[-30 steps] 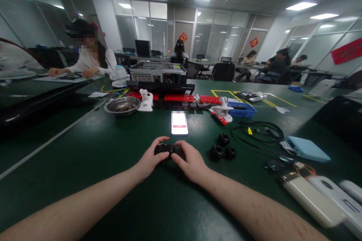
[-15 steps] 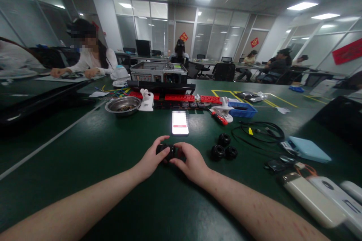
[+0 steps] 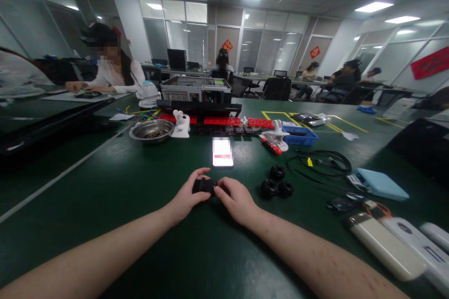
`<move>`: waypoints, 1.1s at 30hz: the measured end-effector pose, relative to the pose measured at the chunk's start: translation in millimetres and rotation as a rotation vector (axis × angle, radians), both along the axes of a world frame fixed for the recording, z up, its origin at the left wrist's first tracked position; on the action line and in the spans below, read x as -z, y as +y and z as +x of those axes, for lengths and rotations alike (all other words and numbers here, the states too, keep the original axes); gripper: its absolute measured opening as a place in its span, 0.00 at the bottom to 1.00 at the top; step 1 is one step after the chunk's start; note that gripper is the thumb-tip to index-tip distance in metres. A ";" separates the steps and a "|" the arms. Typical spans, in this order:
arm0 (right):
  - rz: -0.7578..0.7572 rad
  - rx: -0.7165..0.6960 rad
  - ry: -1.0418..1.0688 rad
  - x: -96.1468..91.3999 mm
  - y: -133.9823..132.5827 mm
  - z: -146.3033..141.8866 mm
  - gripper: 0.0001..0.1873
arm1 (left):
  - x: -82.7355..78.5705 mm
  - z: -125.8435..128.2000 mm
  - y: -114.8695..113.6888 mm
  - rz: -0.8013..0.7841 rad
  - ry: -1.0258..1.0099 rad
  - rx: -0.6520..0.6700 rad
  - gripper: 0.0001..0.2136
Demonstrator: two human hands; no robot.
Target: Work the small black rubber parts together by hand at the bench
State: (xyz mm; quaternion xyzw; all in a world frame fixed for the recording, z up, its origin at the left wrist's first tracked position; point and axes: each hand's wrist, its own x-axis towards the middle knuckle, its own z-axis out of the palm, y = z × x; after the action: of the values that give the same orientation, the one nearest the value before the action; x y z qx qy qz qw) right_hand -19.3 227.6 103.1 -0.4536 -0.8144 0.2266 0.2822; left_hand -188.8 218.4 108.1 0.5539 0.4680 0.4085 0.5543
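Observation:
Both of my hands meet over a small black part (image 3: 203, 185) in the middle of the green table (image 3: 105, 182). My left hand (image 3: 187, 195) curls round its left side, thumb on top. My right hand (image 3: 235, 200) pinches its right side with closed fingers. Just beyond the hands lies a phone (image 3: 222, 153) with a lit screen. Three black rings (image 3: 277, 183) lie on the table to the right of my right hand.
A metal bowl (image 3: 152, 130), a white holder (image 3: 181, 125), red strips (image 3: 224, 121), a red-handled screwdriver (image 3: 271, 145) and a blue tray (image 3: 300, 136) line the back. Black cable (image 3: 324, 161), a light-blue case (image 3: 380, 183) and white devices (image 3: 386, 245) lie right. Other people sit at far tables.
My hands stay in place on the black part; the fingers have shifted slightly, and the right fingers now press closer against it.

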 end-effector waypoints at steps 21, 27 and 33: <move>0.034 -0.010 -0.020 -4.6 -3.1 -1.1 0.12 | 1.0 0.2 2.0 -0.064 -0.053 -0.041 0.17; 0.035 -0.069 -0.061 1.8 1.6 -0.5 0.13 | 1.5 -1.9 0.6 -0.005 -0.043 0.022 0.20; 0.008 -0.047 -0.016 -1.1 -0.2 -0.8 0.09 | -1.2 -1.2 0.6 -0.058 -0.079 0.024 0.22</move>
State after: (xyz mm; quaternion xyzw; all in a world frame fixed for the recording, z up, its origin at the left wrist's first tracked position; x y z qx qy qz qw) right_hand -20.1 227.4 104.2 -0.4350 -0.8279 0.2265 0.2721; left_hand -189.9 219.0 109.3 0.5269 0.4507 0.4095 0.5929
